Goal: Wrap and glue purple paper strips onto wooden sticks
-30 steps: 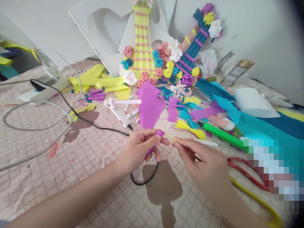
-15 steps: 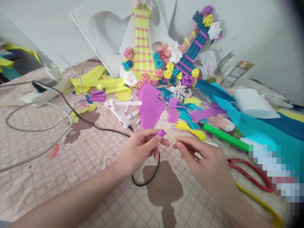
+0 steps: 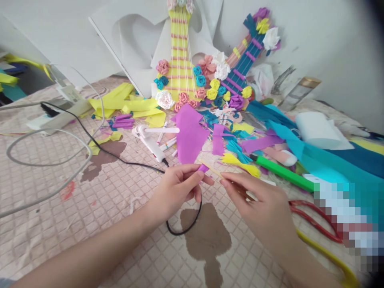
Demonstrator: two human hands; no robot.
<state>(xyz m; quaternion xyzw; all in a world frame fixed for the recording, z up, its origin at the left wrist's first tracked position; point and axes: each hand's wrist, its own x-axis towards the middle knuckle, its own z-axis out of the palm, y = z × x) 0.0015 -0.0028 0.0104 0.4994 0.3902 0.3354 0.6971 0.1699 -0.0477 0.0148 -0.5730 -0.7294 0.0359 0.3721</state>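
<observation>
My left hand (image 3: 180,186) pinches a small piece of purple paper (image 3: 203,168) between thumb and fingers. In my right hand (image 3: 255,198) is a thin pale wooden stick (image 3: 214,171), pinched near its lower end. The stick's far end crosses over the purple piece, close to my left fingertips; whether they touch is hard to tell. Just beyond my hands lies a large purple paper sheet (image 3: 191,136). A white glue gun (image 3: 151,145) with a black cord rests to its left, its upper arm reaching over the sheet's edge.
Yellow (image 3: 181,52) and blue (image 3: 244,66) paper guitars with paper flowers lean at the back. Right of my hands lie a green cutter (image 3: 285,173) and red-handled scissors (image 3: 318,220). A white roll (image 3: 318,129) stands behind them. A power strip (image 3: 60,116) and cables occupy the left.
The wooden stick has shifted slightly up and left across the purple paper piece, with a small turn of my right hand. My left hand stays almost still.
</observation>
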